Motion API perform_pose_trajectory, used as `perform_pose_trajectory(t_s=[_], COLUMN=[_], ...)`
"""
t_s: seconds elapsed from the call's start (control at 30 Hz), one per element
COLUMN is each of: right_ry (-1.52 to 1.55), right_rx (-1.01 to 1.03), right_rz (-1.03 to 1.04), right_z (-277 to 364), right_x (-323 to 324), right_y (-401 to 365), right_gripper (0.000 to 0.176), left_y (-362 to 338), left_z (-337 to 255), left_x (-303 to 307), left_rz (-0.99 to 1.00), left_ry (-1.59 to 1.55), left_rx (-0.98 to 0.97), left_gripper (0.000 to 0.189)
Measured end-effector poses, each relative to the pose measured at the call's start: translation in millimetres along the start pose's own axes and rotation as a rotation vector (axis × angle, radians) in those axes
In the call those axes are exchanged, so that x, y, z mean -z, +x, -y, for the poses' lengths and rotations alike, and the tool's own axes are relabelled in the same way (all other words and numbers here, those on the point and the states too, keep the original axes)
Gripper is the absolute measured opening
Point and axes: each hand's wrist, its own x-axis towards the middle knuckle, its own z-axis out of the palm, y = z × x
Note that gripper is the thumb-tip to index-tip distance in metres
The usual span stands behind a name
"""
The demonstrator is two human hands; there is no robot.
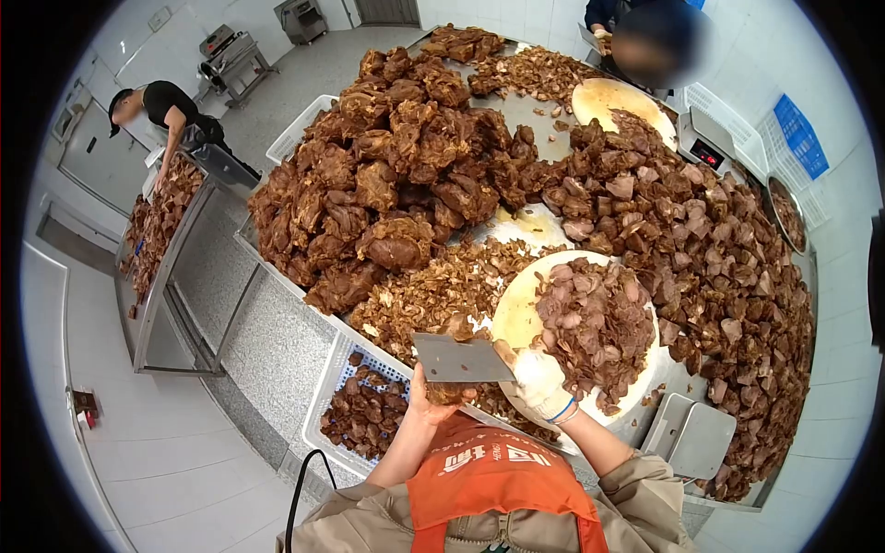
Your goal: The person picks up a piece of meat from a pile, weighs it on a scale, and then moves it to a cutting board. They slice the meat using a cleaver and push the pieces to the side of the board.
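Observation:
My right hand [542, 382], in a white glove, grips the handle of a cleaver [464, 358]. The broad blade points left, over my left hand [429, 403]. That bare hand is closed around a brown piece of cooked meat [449, 394], partly covered by the blade. Beside my right hand, a round cutting board [510, 318] carries a heap of sliced meat [595, 323]. Small brown scraps [433, 293] are piled beyond the blade.
Large meat chunks [396, 166] form a tall mound ahead; slices [710, 258] spread rightward. A basket [324, 396] of pieces stands lower left. Scales [691, 433] sit at right. One co-worker [171, 115] is at a left-hand table, another [604, 18] across the table.

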Motion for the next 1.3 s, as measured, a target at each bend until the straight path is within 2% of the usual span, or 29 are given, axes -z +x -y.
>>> perform_pose_trajectory(t_s=[0.03,0.07,0.1,0.17,0.2,0.27,0.3,0.37,0.47,0.5,0.53,0.57,0.63,0.67,0.73,0.77,0.83,0.87,0.9,0.97,1.0,1.07,1.1,1.2,1.27,1.3], right_ry=[-0.026,-0.021,-0.021,-0.059,-0.001,-0.018,0.011,0.140,0.246,0.279,0.362,0.360,0.813,1.009,1.283,1.331,1.427,1.359,1.364,1.422,1.421,1.493,1.348,1.248,1.191,1.117], right_rx=[0.048,0.032,0.031,0.057,0.035,-0.211,-0.288,-0.287,-0.348,-0.377,-0.467,-0.468,-0.646,-0.811,-0.915,-0.876,-0.954,-0.886,-0.915,-0.944,-0.952,-0.931,-0.893,-0.836,-0.787,-0.770], right_rz=[-0.073,-0.037,-0.039,-0.091,-0.136,-0.007,-0.045,-0.253,-0.308,-0.341,-0.256,-0.252,-0.122,-0.058,-0.081,-0.028,-0.158,-0.157,-0.228,-0.368,-0.380,-0.459,-0.432,-0.358,-0.361,-0.256], right_z=[7.5,14.8,12.1,4.2,-8.2,-23.3,-34.1,-28.5,-6.7,-3.0,-0.8,1.0,7.6,13.4,36.0,34.4,51.9,54.0,56.0,46.9,44.2,36.6,31.9,19.4,19.4,20.8], right_x=[6.0,15.3,13.3,-1.9,-12.4,-22.9,-42.1,-39.3,-19.7,-17.2,-15.3,-13.9,-14.1,-17.0,-0.4,-12.3,-16.4,-11.3,-16.8,-40.8,-38.7,-26.1,-16.0,-1.0,20.7,36.2], right_y=[5.8,11.3,13.8,14.1,10.5,0.1,-15.6,-24.2,-11.5,-7.7,-5.6,-5.0,-5.1,-2.6,10.5,7.2,18.8,21.7,25.4,26.5,26.9,31.9,33.8,38.6,45.1,50.0], right_gripper=[0.065,0.037,0.037,0.063,0.058,0.055,0.063,0.056,0.041,0.035,0.033,0.033,0.019,0.019,0.022,0.023,0.025,0.024,0.024,0.024,0.024,0.027,0.027,0.030,0.032,0.033], left_y=[-1.8,-1.1,-5.2,-7.3,-7.3,-8.7,-12.0,-15.5,-16.5,-18.7,-19.3,-15.5,-16.9,-12.0,1.3,9.1,22.5,31.2,34.3,26.2,30.3,8.7,3.0,-3.8,-5.5,-6.3], left_z=[0.7,0.3,0.2,0.9,0.3,-4.8,-7.5,-11.6,-15.6,-16.8,-16.9,-19.2,-14.2,-14.0,-10.7,-6.8,2.1,5.3,10.2,12.4,6.2,-4.1,-10.3,-12.1,-30.7,-40.4], left_x=[1.9,2.1,-22.9,-19.8,-19.8,-33.7,-34.1,-40.0,-32.8,-30.7,-28.5,-26.2,-38.6,-35.7,-31.3,-31.0,-37.3,-34.4,-32.4,-41.6,-16.5,-55.9,-72.1,-66.9,-63.4,-57.5], left_rz=[0.033,0.071,0.119,0.118,0.127,0.209,0.223,0.266,0.299,0.172,0.043,0.057,-0.076,-0.074,-0.086,-0.096,-0.146,-0.129,-0.158,-0.167,-0.120,0.144,0.186,-0.005,-0.031,0.005], left_ry=[-0.018,-0.035,-0.012,-0.104,-0.196,-0.278,-0.270,-0.266,-0.217,0.029,0.271,0.402,0.503,0.429,0.346,0.263,0.354,0.452,0.536,0.631,0.655,0.568,0.641,0.796,0.862,0.848], left_rx=[-0.004,-0.008,0.065,0.102,0.132,0.143,0.121,0.114,0.097,-0.012,-0.122,-0.223,-0.338,-0.334,-0.348,-0.359,-0.487,-0.577,-0.631,-0.670,-0.675,-0.647,-0.600,-0.402,-0.284,-0.214], left_gripper=[0.060,0.061,0.058,0.059,0.060,0.065,0.066,0.070,0.069,0.068,0.067,0.067,0.065,0.065,0.067,0.070,0.076,0.079,0.085,0.091,0.092,0.087,0.074,0.054,0.055,0.055])
